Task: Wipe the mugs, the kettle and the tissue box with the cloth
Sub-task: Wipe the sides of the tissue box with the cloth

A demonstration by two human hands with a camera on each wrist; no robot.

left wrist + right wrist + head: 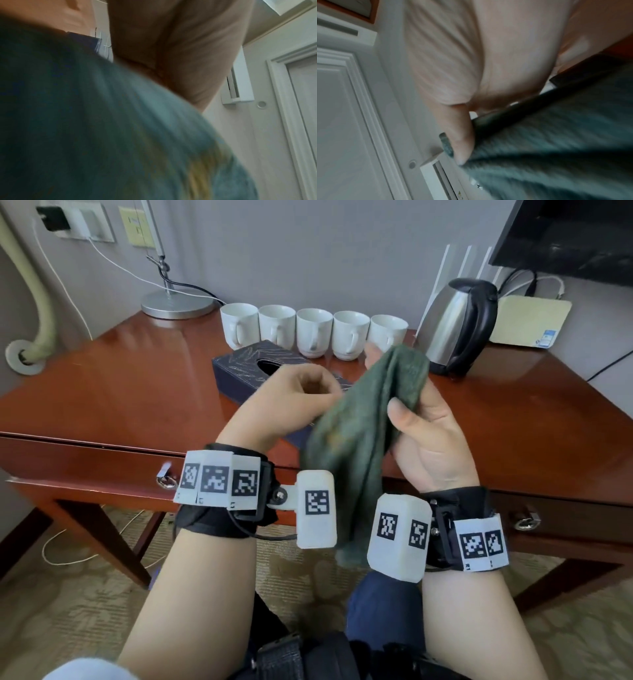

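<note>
Reddish wooden desk against grey wall; carpet, seemingly patterned.

Both my wrist views are smeared with blur. From the head view, the cloth covers part of the tissue box and hides my right fingers; the left hand masks the box's near end. The fifth mug sits half behind the cloth. The screen runs off frame.
</note>
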